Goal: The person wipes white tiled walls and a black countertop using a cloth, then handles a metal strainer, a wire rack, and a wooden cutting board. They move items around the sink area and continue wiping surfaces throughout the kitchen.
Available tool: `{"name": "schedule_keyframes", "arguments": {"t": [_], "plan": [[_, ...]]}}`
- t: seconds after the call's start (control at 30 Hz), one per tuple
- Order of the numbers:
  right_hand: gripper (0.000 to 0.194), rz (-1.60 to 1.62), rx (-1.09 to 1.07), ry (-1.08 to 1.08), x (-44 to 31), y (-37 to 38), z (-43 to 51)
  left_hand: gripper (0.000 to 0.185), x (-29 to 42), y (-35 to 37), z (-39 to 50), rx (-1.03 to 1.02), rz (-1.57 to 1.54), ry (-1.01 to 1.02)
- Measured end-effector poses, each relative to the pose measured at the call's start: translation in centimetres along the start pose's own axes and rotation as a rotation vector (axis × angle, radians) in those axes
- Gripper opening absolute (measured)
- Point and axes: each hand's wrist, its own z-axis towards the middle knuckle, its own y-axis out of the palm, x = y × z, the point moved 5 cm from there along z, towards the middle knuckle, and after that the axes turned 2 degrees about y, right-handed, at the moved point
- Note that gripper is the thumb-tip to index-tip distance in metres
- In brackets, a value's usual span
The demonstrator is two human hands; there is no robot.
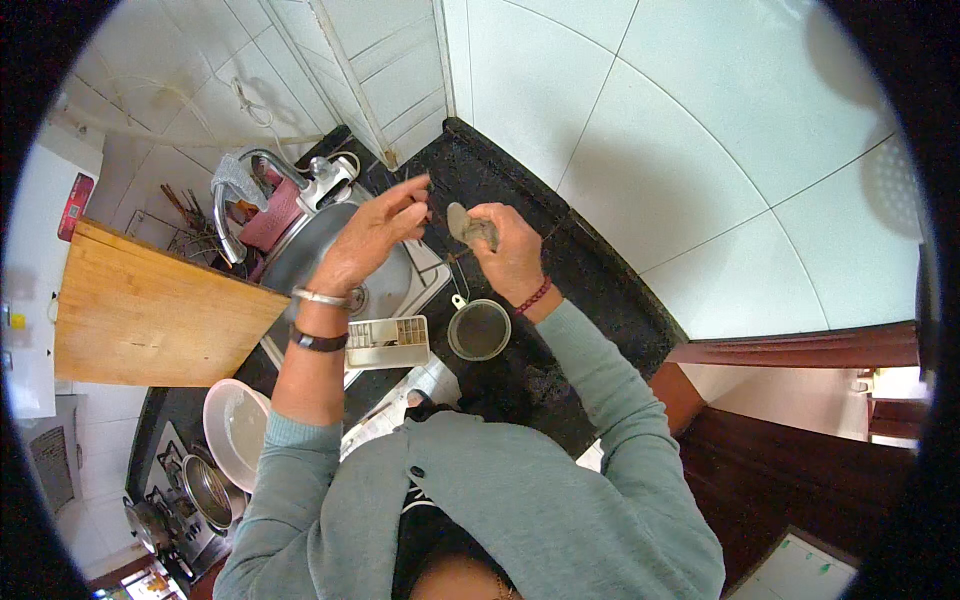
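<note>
My right hand [512, 251] is closed around a crumpled, greyish-brown soft thing [474, 227], perhaps a cloth; a rounded flap of it sticks out to the left. Beside it, over the near edge of the steel sink [375, 281], my left hand [382, 229] has its fingers raised and bent, with nothing seen in it. Below my hands, a round strainer or cup with a pale rim [479, 330] stands on the black stone counter [547, 352]. A white plastic box with compartments [387, 355] lies left of it.
A curved faucet [223, 217] with a grey cloth [238, 182] and a pink basket [271, 216] are by the sink. A wooden board [161, 311] stands at the left. Below it are a pink basin [238, 431] and a steel pot [210, 491] near the stove. Tiled walls [600, 150] border the counter.
</note>
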Motion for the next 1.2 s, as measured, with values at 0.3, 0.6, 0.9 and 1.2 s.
{"name": "schedule_keyframes", "arguments": {"t": [0.3, 0.6, 0.9, 1.2], "plan": [[0.033, 0.036, -0.102, -0.273, -1.6, -3.0, 1.1, 0.061, -3.6, -6.5, 0.6, 0.185, -0.521, -0.322], [0.023, -0.038, -0.204, -0.439, -1.4, -2.7, 0.9, 0.035, -7.8, -4.9, 2.3, 0.102, -1.105, -0.295], [0.034, 0.064, 0.215, -0.099, 0.5, -4.9, 0.7, 0.024, -9.0, -5.4, 0.3, 0.688, -1.128, -0.264], [0.033, -0.158, -0.156, -0.404, -3.1, 2.7, -0.5, 0.024, -10.6, -2.2, 0.5, 0.211, -1.31, -0.215]]}}
